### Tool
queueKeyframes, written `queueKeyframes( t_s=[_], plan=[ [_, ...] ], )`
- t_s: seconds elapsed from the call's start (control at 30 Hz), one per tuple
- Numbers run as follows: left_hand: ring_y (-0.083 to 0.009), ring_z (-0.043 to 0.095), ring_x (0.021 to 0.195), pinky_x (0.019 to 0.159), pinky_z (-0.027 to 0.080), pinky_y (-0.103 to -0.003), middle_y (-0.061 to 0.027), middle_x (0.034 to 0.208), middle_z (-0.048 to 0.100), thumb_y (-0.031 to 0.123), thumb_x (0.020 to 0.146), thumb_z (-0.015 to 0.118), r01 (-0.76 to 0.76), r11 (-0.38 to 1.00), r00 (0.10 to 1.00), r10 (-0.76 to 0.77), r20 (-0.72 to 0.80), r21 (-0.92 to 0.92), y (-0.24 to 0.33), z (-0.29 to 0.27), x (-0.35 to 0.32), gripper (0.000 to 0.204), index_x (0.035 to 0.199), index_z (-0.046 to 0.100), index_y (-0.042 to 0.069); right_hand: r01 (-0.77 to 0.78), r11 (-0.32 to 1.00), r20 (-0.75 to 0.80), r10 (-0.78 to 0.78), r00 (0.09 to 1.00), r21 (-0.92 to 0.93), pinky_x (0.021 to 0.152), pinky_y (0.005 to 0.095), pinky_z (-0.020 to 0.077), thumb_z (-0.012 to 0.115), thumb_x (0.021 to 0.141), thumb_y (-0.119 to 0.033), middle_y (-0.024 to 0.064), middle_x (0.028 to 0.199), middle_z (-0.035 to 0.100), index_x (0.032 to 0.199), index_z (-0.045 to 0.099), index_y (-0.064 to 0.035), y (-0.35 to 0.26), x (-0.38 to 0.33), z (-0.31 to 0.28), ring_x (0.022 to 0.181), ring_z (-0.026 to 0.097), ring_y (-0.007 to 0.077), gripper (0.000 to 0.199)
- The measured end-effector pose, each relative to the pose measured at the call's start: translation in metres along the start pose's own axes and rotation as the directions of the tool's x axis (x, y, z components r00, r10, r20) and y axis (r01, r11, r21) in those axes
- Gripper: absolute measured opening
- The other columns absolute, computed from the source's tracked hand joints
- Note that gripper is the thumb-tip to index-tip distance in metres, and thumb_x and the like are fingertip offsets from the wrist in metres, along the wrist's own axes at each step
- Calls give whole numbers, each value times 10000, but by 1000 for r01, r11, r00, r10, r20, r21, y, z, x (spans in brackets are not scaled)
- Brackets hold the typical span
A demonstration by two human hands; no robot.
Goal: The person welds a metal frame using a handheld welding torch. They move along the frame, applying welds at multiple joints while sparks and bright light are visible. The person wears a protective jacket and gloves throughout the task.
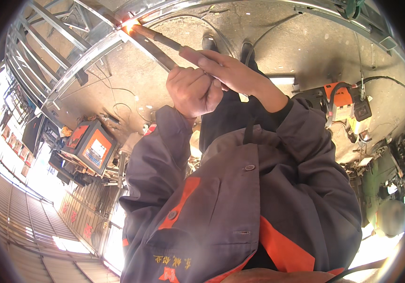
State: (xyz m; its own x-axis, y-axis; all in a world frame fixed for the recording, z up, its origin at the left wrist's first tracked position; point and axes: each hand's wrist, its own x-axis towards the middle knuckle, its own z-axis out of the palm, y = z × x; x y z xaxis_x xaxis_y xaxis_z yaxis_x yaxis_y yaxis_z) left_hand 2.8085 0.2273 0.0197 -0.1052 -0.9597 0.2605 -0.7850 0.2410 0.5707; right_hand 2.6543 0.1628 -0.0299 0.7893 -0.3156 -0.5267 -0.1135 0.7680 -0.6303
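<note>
My left hand [194, 92] is closed in a fist round the near end of a flat-looking metal bar [153, 52]. The bar's far end meets a shiny metal frame [103, 46]. In my right hand [235, 75] is a welding torch [164, 41], its brownish handle lying along my fingers and its dark neck slanting up to the left. A bright orange-white glow [130, 26] burns at the torch's tip, where bar and frame come together. The glare hides the joint itself. My two hands touch or nearly touch, the right one lying over the left.
Long metal rails and crossbars of the frame spread across the upper left. Cables [216, 33] trail over the concrete floor [306, 56]. An orange-and-black machine [91, 146] stands at the left, another orange machine [338, 101] at the right. My shoes [209, 42] are below the frame.
</note>
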Motion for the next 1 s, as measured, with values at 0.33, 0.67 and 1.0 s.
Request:
queueKeyframes(
  t_s=[0.33, 0.67, 1.0],
  plan=[
    [-298, 620, 910, 839, 429, -429, -102, 1000, 643, 382, 863, 806, 105, 994, 965, -100, -241, 7, -7, 13, -14, 417, 1066, 654, 51, -26, 1000, 39, 26, 999, -9, 522, 249, 363, 498, 1120, -559, -38, 720, 474, 1552, 554, -98, -16, -33, -12, 588, 436, 54, 634],
    [-417, 545, 1264, 1101, 392, -540, -246, 1379, 572, 453, 935, 761, 271, 962, 930, -251, -268, 40, -7, 20, -23, 834, 1504, 461, -79, -54, 995, 84, 48, 995, 78, 502, 252, 357, 499, 1129, -499, -26, 718, 516, 1380, 633, -28, -25, -8, 0, 554, 455, 64, 550],
    [-416, 531, 1356, 1166, 391, -510, -275, 1467, 534, 476, 1058, 611, 258, 960, 953, -234, -192, 111, -10, 13, -22, 793, 1556, 415, -109, -13, 993, 77, 4, 997, 117, 482, 250, 355, 526, 1120, -523, -13, 703, 522, 1239, 639, -26, -26, -7, 1, 537, 461, 72, 523]
  ],
)
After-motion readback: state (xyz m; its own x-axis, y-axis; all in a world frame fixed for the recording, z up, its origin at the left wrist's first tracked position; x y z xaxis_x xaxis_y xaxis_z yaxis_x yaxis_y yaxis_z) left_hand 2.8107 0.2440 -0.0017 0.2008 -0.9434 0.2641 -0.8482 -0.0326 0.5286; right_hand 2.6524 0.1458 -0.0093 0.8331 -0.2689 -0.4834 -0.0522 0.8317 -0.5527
